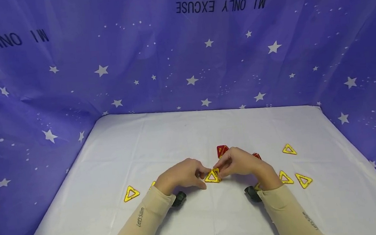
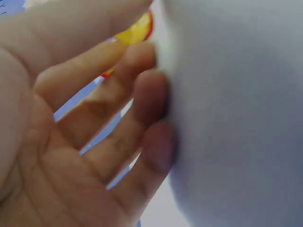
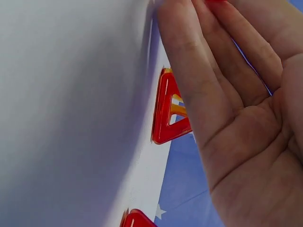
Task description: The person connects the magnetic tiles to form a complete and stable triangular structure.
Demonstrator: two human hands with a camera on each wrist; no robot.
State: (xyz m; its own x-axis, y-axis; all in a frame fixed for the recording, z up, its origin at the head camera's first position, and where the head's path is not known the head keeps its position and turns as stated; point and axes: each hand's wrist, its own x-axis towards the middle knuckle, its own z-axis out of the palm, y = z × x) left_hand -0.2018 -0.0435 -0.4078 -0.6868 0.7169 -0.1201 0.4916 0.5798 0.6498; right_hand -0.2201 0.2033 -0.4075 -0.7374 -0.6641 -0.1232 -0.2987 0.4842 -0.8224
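Observation:
Yellow triangular magnetic tiles (image 1: 212,176) stand joined at the middle of the table, one leaning against another. My left hand (image 1: 183,175) holds the near tile's left side with thumb and index finger; its other fingers are loosely bent in the left wrist view, where part of a yellow tile (image 2: 137,32) shows by the fingertips. From the right, my right hand (image 1: 240,162) pinches the tile behind, its fingers hiding much of it. Just beyond it stands a red tile shape (image 1: 222,151), seen also as a red triangular tile (image 3: 163,113) in the right wrist view.
Loose yellow triangle tiles lie at the right, including a far tile (image 1: 289,149) and a nearer tile (image 1: 304,180). Another yellow tile (image 1: 131,193) lies left, with one partly under the left wrist. A second red piece (image 1: 256,156) peeks out behind the right hand. Starry purple cloth (image 1: 189,57) surrounds the table.

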